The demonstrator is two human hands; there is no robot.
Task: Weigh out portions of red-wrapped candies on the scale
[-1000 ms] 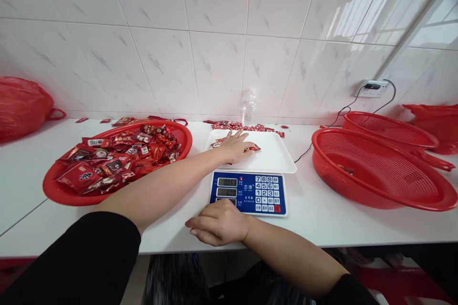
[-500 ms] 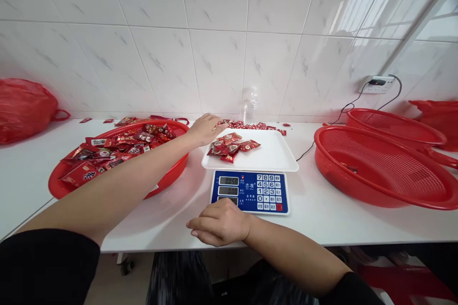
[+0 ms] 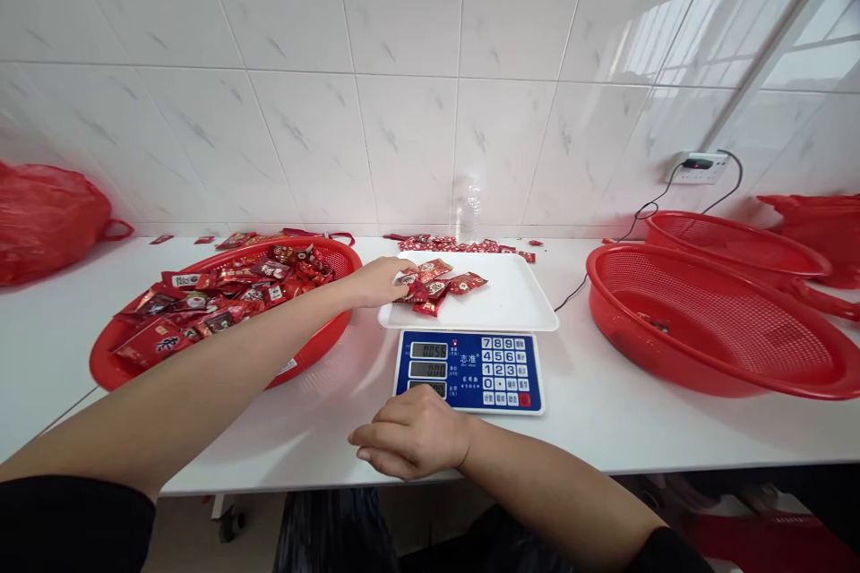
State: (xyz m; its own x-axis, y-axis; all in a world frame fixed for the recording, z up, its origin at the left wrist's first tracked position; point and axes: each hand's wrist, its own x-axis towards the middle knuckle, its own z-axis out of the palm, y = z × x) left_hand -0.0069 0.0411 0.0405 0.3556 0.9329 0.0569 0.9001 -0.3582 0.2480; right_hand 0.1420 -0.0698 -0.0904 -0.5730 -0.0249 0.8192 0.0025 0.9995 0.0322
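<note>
Packets [image 3: 434, 288]: little red pile, sat on the left part of the white tray [image 3: 514, 295] of the scale [image 3: 501, 372]
Left hand [image 3: 376, 283]: half bent at the packets' left side — couldn't tell if it gripped any
Right hand [image 3: 413, 431]: kinda loosely curled by the scale's near-left corner — palm hidden, couldn't tell if it held anything

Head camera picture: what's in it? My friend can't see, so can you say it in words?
The left hand is at red packets on a scale's white tray; the right hand is curled before its blue panel. A heaped red basket stands left, another red basket right.
</note>
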